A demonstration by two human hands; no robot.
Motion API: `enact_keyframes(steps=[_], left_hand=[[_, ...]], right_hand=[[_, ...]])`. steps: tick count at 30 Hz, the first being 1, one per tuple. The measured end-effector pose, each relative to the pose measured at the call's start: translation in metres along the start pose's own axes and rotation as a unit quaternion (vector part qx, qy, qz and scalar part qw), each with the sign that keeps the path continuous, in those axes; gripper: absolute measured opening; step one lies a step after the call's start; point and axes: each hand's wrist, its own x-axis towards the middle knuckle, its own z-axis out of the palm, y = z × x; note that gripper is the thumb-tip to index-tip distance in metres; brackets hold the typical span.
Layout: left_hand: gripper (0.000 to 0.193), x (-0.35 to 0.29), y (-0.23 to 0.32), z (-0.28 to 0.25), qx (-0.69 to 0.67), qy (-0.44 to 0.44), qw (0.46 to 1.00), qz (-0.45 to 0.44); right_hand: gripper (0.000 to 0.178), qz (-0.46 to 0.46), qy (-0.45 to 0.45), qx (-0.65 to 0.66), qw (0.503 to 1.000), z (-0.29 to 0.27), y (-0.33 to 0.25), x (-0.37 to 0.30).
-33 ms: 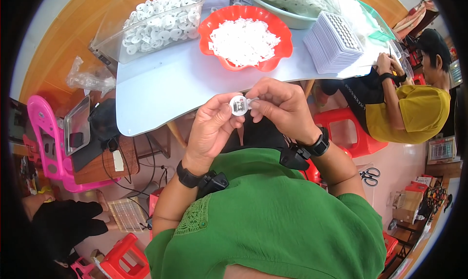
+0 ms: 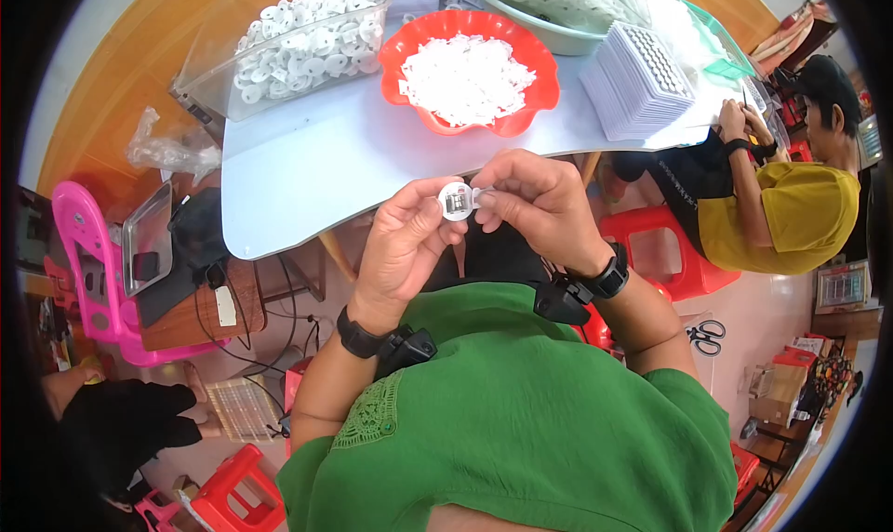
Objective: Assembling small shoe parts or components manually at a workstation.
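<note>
Above my lap, just off the table's near edge, my left hand (image 2: pixel 402 244) pinches a small round white plastic case (image 2: pixel 456 214) by its rim. Dark and silvery parts show inside its face, too small to name. My right hand (image 2: pixel 544 202) is closed at the case's right side, thumb and forefinger on a small whitish translucent tab (image 2: pixel 481 196). Whether the tab is joined to the case I cannot tell. Beyond my hands, a red scalloped bowl (image 2: pixel 546 102) holds a heap of small white plastic pieces (image 2: pixel 467 78).
A clear bin (image 2: pixel 212 78) of round white parts stands on the pale table (image 2: pixel 307 174) at far left. A stack of white trays (image 2: pixel 625 90) and a pale basin (image 2: pixel 535 37) stand right of the bowl. A co-worker in yellow (image 2: pixel 777 192) sits at right, by a red stool (image 2: pixel 684 272).
</note>
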Motion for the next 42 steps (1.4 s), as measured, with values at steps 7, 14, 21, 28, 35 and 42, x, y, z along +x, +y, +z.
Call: enact_keyframes(steps=[7, 14, 21, 28, 35, 42], left_hand=[[0.028, 0.001, 0.000, 0.000, 0.011, -0.008, 1.000, 0.006], [0.027, 0.001, -0.001, 0.004, 0.024, 0.020, 0.999, -0.011], [0.026, 0.001, 0.000, 0.005, 0.040, 0.024, 0.999, -0.009], [0.026, 0.001, 0.001, 0.007, 0.057, 0.025, 0.998, -0.012], [0.027, 0.000, -0.001, 0.005, 0.053, 0.039, 0.998, -0.022], [0.027, -0.002, -0.001, 0.006, 0.071, 0.048, 0.996, -0.016]], right_hand=[[0.008, -0.153, 0.032, -0.102, 0.982, -0.004, 0.014, 0.009], [0.011, -0.124, 0.035, -0.041, 0.991, 0.010, 0.017, 0.008], [0.015, -0.185, 0.063, -0.182, 0.964, 0.012, 0.016, 0.009], [0.015, -0.162, 0.061, -0.164, 0.971, 0.012, 0.020, 0.009], [0.012, -0.161, 0.098, -0.172, 0.967, 0.017, 0.023, 0.005], [0.013, -0.224, 0.095, -0.240, 0.940, 0.015, 0.025, 0.005]])
